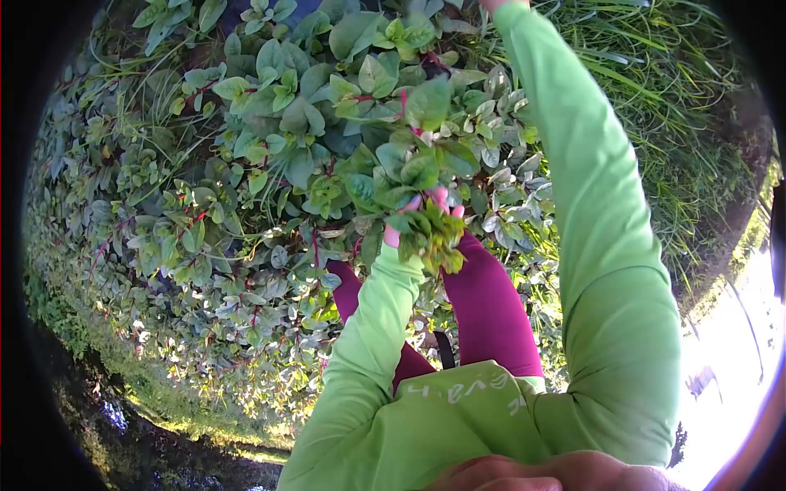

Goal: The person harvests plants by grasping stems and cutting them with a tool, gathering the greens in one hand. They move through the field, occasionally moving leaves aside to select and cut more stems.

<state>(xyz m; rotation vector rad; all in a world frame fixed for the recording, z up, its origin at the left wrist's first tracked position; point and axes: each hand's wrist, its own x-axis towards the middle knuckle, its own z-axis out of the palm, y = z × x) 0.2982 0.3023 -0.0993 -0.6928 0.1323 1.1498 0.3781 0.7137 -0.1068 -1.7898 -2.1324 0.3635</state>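
Note:
My left hand is in the middle of the view, its fingers closed around a bunch of red-stemmed leafy greens that look like Malabar spinach. Leaves spill over the fingers and hide part of the hand. My right arm, in a bright green sleeve, stretches far forward. Only a sliver of my right hand shows at the top edge, among plants and grass; its fingers are out of frame. Dense red-stemmed leafy plants surround both arms.
Long grass grows on the right, beside a strip of dark soil. My legs in magenta leggings stand among the plants. Bright sunlit ground lies at the lower right, and shaded ground at the lower left.

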